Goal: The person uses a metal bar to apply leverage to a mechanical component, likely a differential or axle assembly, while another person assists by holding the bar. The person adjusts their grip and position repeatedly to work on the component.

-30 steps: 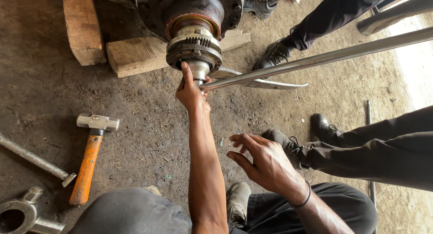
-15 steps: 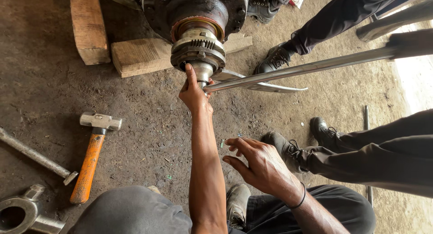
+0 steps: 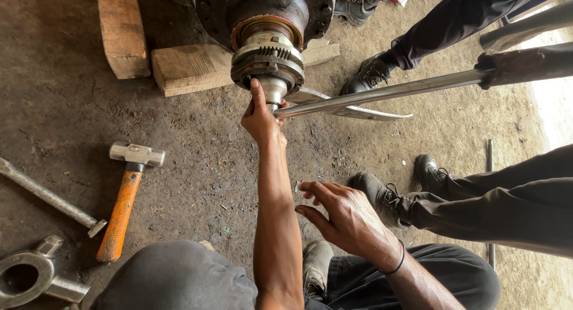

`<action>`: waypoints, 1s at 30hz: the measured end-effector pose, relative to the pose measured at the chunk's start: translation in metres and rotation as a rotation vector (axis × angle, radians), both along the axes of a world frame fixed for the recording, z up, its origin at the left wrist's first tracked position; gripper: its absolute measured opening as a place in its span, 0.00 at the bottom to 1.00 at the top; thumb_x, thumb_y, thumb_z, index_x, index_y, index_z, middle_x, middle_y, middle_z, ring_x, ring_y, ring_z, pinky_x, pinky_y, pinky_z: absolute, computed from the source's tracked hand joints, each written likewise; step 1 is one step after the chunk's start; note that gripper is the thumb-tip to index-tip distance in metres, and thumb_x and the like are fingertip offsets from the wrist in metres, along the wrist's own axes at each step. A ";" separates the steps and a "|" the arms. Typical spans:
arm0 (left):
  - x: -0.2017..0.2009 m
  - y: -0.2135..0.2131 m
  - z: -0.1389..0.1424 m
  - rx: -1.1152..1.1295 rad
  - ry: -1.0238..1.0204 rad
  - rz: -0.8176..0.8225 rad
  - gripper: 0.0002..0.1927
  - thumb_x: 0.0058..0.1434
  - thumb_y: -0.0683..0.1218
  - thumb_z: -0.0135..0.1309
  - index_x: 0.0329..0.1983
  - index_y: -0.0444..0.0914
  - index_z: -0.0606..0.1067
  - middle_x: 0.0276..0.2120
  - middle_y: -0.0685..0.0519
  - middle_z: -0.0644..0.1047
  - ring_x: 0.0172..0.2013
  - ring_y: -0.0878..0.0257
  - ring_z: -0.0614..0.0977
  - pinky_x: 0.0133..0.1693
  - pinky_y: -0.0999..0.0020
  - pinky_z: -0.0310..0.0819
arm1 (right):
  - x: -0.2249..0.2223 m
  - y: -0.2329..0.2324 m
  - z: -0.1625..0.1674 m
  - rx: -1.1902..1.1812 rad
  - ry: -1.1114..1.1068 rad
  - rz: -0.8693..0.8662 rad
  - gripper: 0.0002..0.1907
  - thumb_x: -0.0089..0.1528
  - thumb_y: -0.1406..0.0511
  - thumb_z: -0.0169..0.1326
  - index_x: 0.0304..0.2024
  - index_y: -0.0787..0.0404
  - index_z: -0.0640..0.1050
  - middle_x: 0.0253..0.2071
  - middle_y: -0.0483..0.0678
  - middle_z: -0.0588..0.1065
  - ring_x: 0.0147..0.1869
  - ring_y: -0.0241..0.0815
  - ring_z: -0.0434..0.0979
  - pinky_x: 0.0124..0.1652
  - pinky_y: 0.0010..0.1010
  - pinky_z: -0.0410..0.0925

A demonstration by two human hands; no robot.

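Since the earlier frames the left hand (image 3: 261, 116) has stayed on the socket (image 3: 273, 92) under the toothed hub (image 3: 267, 58), while the right hand (image 3: 346, 217) has drifted slightly lower and the long steel bar (image 3: 382, 94) has tilted a little flatter. Left fingers wrap the socket, the forefinger stretched straight up along it against the hub's lower edge. Right fingers are loosely spread, holding nothing, hovering over bare dirt floor between the forearm and a black shoe (image 3: 375, 196). The bar's long axis runs from the socket rightward and slightly upward, out toward the frame's right edge. Open ground lies left of the arm, up to the orange-handled hammer (image 3: 126, 193). Wooden blocks (image 3: 190, 68) sit just beside the hub.
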State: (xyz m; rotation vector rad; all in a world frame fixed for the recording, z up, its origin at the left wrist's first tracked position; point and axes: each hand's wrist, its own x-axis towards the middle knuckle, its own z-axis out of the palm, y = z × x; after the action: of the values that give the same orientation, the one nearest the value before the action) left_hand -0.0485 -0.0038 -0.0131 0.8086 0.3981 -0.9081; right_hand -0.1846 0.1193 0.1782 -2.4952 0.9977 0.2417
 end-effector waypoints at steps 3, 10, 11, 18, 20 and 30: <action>0.000 0.001 0.001 0.012 -0.011 -0.017 0.38 0.52 0.69 0.60 0.41 0.27 0.77 0.22 0.45 0.81 0.19 0.62 0.85 0.12 0.77 0.72 | 0.001 0.001 -0.002 -0.037 -0.034 0.051 0.19 0.63 0.57 0.57 0.50 0.64 0.76 0.38 0.54 0.80 0.33 0.50 0.83 0.35 0.43 0.73; 0.001 0.001 0.002 0.000 -0.002 -0.020 0.38 0.52 0.70 0.60 0.42 0.28 0.78 0.23 0.46 0.81 0.20 0.63 0.85 0.12 0.77 0.68 | 0.004 0.002 -0.004 -0.038 -0.047 0.066 0.19 0.64 0.57 0.56 0.50 0.64 0.76 0.42 0.54 0.81 0.36 0.50 0.84 0.36 0.42 0.74; 0.001 0.001 0.002 -0.001 0.009 -0.020 0.38 0.52 0.69 0.60 0.43 0.28 0.78 0.24 0.46 0.81 0.20 0.63 0.85 0.13 0.77 0.70 | 0.005 0.002 -0.004 -0.038 -0.034 0.068 0.19 0.63 0.57 0.56 0.50 0.64 0.76 0.42 0.54 0.81 0.37 0.51 0.84 0.36 0.43 0.74; 0.000 0.000 0.001 -0.001 0.032 -0.008 0.39 0.51 0.69 0.61 0.44 0.28 0.77 0.27 0.45 0.82 0.21 0.63 0.85 0.14 0.75 0.72 | 0.007 0.003 -0.003 -0.045 -0.036 0.071 0.19 0.63 0.57 0.57 0.50 0.63 0.77 0.42 0.54 0.81 0.37 0.54 0.82 0.36 0.44 0.73; 0.000 0.000 0.001 -0.003 0.020 -0.006 0.39 0.51 0.69 0.61 0.44 0.28 0.77 0.27 0.45 0.82 0.21 0.62 0.85 0.14 0.75 0.73 | 0.008 0.003 -0.003 -0.051 -0.046 0.080 0.19 0.63 0.57 0.57 0.50 0.63 0.76 0.42 0.54 0.81 0.37 0.54 0.82 0.36 0.44 0.73; 0.000 0.000 0.005 -0.016 -0.075 0.074 0.40 0.53 0.65 0.64 0.51 0.25 0.77 0.32 0.41 0.82 0.20 0.61 0.83 0.17 0.72 0.80 | 0.008 0.002 -0.004 -0.039 -0.046 0.081 0.19 0.63 0.57 0.58 0.50 0.63 0.76 0.37 0.54 0.80 0.35 0.52 0.81 0.35 0.44 0.72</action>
State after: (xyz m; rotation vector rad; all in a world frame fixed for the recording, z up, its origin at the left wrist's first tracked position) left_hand -0.0489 -0.0034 -0.0085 0.8059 0.3531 -0.8085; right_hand -0.1764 0.1216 0.1738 -2.5676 0.8924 0.1900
